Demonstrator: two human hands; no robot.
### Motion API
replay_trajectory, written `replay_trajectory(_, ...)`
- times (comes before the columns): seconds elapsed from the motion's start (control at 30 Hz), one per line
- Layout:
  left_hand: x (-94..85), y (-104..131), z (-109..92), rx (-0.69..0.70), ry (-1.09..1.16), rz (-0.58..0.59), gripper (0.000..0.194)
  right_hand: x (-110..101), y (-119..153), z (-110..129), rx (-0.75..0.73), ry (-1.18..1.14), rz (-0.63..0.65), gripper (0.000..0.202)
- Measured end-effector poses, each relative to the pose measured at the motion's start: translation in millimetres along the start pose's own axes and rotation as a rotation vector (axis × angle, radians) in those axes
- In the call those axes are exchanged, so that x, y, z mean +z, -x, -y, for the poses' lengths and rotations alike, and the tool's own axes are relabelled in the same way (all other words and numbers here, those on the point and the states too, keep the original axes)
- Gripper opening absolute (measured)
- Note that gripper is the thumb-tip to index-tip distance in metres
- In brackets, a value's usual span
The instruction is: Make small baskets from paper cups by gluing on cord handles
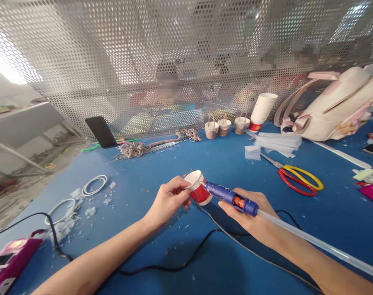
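My left hand (170, 200) pinches the rim of a red and white paper cup (202, 194), which is tilted above the blue table. A thin grey cord (218, 226) runs from the cup down to the right, and its upper end lies against the cup near my left fingers. My right hand (250, 211) is closed around a blue hot glue gun (226, 196) with a long clear glue stick (312, 241) sticking out of its back. The gun's nozzle points at the cup's rim; whether it touches is too small to tell.
Scissors (297, 178) and white mesh strips (276, 144) lie at right. Small cord-wrapped cups (211, 129), stacked paper cups (263, 110) and a backpack (333, 108) stand along the perforated metal screen (112, 53). Cord bundles (132, 150), a phone (100, 132) and white rings (94, 185) are left. A black cable (174, 268) crosses in front.
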State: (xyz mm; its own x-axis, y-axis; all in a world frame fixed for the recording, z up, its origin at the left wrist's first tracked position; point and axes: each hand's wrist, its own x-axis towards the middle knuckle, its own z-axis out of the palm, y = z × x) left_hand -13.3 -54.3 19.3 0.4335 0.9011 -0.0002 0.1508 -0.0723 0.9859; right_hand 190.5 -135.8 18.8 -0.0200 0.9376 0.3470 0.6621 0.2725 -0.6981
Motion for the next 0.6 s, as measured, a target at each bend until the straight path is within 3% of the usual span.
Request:
replay_trajectory(0.3, 0.1, -0.3, -1.2, -0.006, 0.012, 0.009, 0.011, -4.6, -2.0, 1.9, 0.083, -0.038, 0.027, 0.034)
replay_trajectory(0.5, -1.0, -0.7, 2.7, -0.015, 0.019, 0.012, 0.010, 5.0, 5.0, -0.6, -0.054, 0.031, 0.000, 0.028)
replay_trajectory(0.6, -1.4, -0.7, 1.9, -0.018, 0.018, 0.017, 0.010, 3.1, 3.5, 0.2, -0.022, 0.027, 0.015, 0.029)
